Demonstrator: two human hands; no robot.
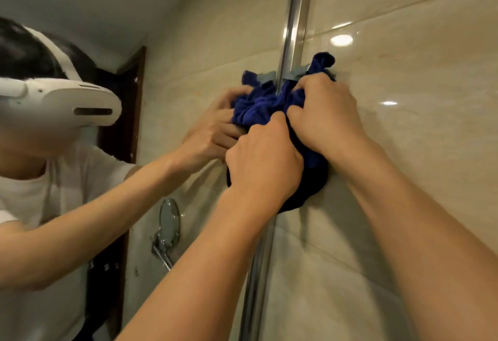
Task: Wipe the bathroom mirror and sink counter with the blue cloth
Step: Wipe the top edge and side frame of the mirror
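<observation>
Dim, warm light — bright lamp glare on the glossy wall tiles (341,40); soft focus, wide-angle bending at edges.

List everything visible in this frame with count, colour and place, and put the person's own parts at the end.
blue cloth: one, dark blue, bunched against the mirror's right edge, partly over the wall tiles.
mirror: one, left half of the view; reflects the person, the cloth and the room.
mirror frame strip: one, silver metal, vertical along the mirror's right edge.
wall tiles: beige, glossy, right of the mirror.
round wall mirror: one, chrome, seen in the reflection, lower centre.
door frame: one, dark brown, in the reflection.
headset: one, white, in the reflection, worn on the head.
left hand: grips the cloth's lower part.
right hand: grips the cloth's upper part.
</observation>
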